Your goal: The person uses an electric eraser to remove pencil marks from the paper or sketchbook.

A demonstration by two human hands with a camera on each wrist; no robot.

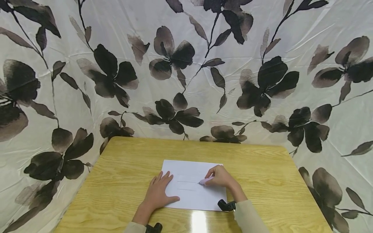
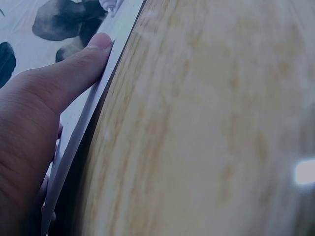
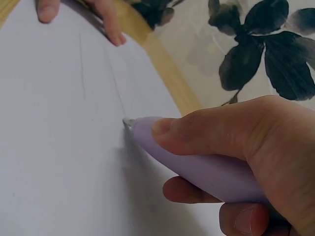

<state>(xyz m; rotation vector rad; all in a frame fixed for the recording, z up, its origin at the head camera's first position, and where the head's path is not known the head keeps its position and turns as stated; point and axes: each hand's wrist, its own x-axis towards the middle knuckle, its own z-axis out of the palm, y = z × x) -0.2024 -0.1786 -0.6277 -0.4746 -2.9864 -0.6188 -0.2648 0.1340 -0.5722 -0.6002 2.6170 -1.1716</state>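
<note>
A white sheet of paper (image 1: 198, 202) lies on the table, with two thin, roughly parallel lines on it. My left hand (image 1: 158, 194) rests on the sheet's left side, fingers spread; in the left wrist view the thumb (image 2: 81, 69) lies along the paper's near edge. My right hand (image 1: 222, 178) grips a thick lilac pen-shaped tool (image 3: 197, 172) between thumb and fingers. Its small tip (image 3: 129, 121) is at the right end of the farther line (image 3: 117, 81). The nearer line (image 3: 82, 66) lies apart from the tip. The tool's rear end is hidden by the hand.
The yellow wood-grain table (image 1: 262, 181) extends around the sheet, with a bright reflection (image 1: 198, 221) near its front. A white cloth with dark flowers (image 1: 175, 87) hangs behind and at both sides. Black wrist devices (image 1: 226, 205) sit on both wrists.
</note>
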